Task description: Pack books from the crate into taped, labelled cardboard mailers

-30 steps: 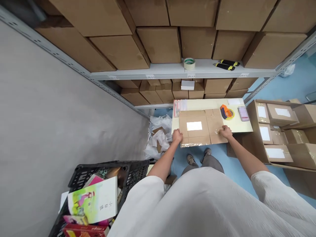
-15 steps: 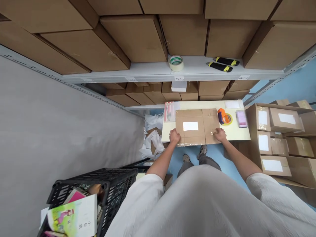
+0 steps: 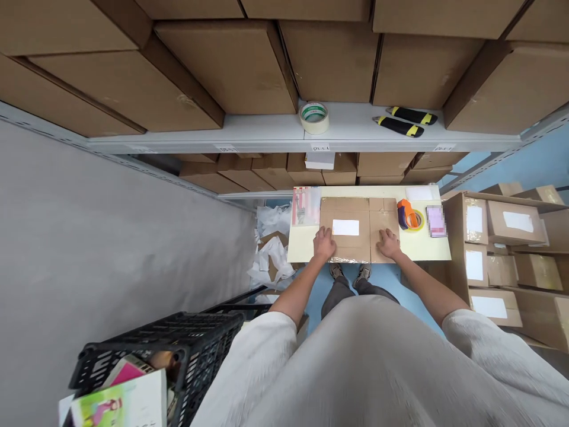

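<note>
The left hand point(image 3: 324, 244) and the right hand point(image 3: 389, 243) have been drawn closer together on the flat cardboard carton point(image 3: 351, 209), and the black plastic crate has sunk lower in the view.

At the far left, a grey wall point(image 3: 111, 237) is seen. Below it, at the bottom of the view, the crate point(image 3: 155, 350) is packed with books, and a paperback with a green and yellow cover point(image 3: 119, 403) is propped at its near side. Crumpled white packing paper point(image 3: 271, 261) is heaped on the floor beside the tabletop point(image 3: 302, 246).

On the tabletop, a clear-wrapped printed packet point(image 3: 306, 206) is laid just left of the carton. The hands are held apart, resting on the carton's near part, with neither clamped around it. The carton is placed near the middle of the tabletop, with a white label point(image 3: 345, 228) on top and clear packing tape point(image 3: 344, 260) along its near edge.

To the right, an orange tape dispenser point(image 3: 407, 214) is set just beside the carton, followed by a blurred pink packet point(image 3: 436, 221). Labelled cartons point(image 3: 511, 261) are stacked beyond the tabletop. Above, a roll of masking tape point(image 3: 314, 118) and two black and yellow utility knives point(image 3: 398, 126) are laid on a metal shelf point(image 3: 267, 133).
</note>
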Demonstrator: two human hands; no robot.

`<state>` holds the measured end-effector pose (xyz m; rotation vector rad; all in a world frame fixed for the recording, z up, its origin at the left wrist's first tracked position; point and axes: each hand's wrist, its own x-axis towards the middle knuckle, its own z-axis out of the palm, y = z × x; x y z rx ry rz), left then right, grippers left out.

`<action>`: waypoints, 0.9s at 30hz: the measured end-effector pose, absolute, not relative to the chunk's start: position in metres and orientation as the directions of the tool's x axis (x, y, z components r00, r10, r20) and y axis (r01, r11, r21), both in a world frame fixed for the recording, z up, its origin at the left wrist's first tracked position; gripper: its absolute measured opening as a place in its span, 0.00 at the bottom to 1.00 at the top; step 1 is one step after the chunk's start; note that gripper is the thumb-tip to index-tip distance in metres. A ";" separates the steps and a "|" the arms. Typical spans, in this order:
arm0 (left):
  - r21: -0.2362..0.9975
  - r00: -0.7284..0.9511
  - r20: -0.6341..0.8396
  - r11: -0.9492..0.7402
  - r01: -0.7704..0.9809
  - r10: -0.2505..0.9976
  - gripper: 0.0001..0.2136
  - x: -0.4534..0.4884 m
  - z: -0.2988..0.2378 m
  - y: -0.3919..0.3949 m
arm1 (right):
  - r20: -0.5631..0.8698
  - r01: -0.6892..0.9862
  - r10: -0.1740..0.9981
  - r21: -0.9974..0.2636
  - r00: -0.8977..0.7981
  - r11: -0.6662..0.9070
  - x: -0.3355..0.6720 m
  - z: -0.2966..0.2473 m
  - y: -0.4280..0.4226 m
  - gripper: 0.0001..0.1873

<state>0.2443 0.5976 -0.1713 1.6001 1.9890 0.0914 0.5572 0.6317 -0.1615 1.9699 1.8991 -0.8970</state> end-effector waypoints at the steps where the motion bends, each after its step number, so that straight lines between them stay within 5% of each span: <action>1: 0.419 -0.049 -0.389 0.224 0.880 0.920 0.31 0.246 -0.173 0.599 | -0.601 0.971 0.798 -0.214 -0.047 -0.105 0.555 -0.162 0.633 0.37; 12: 0.424 0.125 -0.474 0.101 0.900 0.872 0.34 0.241 -0.186 0.615 | -0.596 0.991 0.799 -0.131 -0.080 0.002 0.535 -0.155 0.681 0.35; 20: 0.396 0.200 -0.437 -0.012 0.918 0.877 0.39 0.231 -0.182 0.634 | -0.550 0.979 0.811 -0.156 -0.198 0.133 0.504 -0.172 0.782 0.52; 27: 0.350 0.237 -0.554 -0.035 0.936 0.798 0.48 0.240 -0.186 0.661 | -0.620 0.970 0.749 -0.099 -0.234 0.221 0.509 -0.188 0.811 0.64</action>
